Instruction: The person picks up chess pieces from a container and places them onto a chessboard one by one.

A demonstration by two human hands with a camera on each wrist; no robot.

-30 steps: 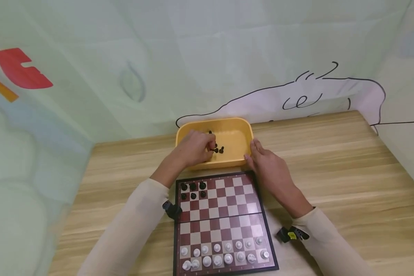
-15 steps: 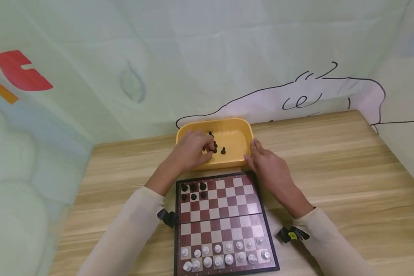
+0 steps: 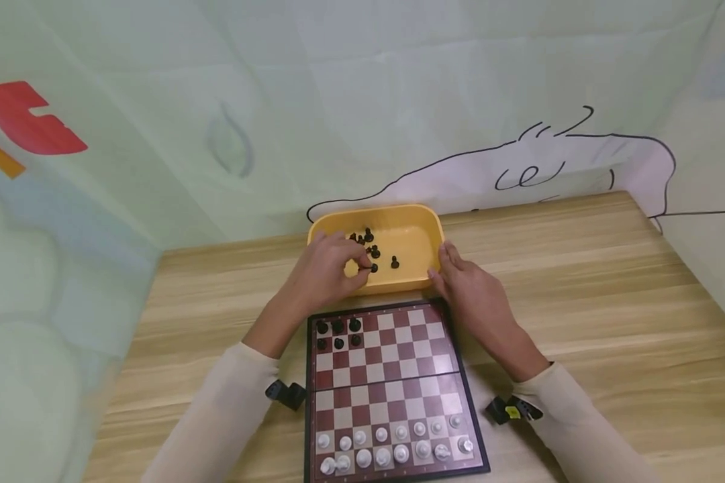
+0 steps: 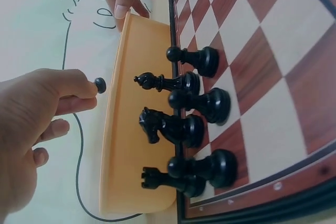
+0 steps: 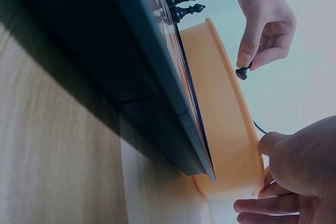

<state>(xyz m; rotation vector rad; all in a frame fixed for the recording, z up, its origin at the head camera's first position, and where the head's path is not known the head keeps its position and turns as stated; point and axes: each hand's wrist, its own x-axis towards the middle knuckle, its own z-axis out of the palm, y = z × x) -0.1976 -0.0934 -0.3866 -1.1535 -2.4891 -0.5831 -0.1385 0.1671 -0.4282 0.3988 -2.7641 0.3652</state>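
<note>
My left hand (image 3: 332,268) pinches a black chess piece (image 5: 242,73) by its top between thumb and forefinger, base outward. It hovers over the near left part of a yellow plastic tray (image 3: 413,231), with the piece above the rim in the right wrist view. Several loose black chess pieces (image 3: 375,252) lie in the tray. My right hand (image 3: 474,292) holds the tray's right end, thumb at the rim and fingers along the outside. Just in front is a chessboard (image 3: 399,389). Black pieces (image 4: 210,106), among them a rook, a knight and a bishop, stand in its far left corner.
White chess pieces (image 3: 382,457) stand in two rows along the board's near side. The wood-grain table (image 3: 580,302) reaches to both sides. A printed wall covering (image 3: 368,134) rises right behind the tray.
My left hand has drawn a little left and toward me with the chess piece, baring more of the loose pieces in the tray. My right hand has kept its place.
</note>
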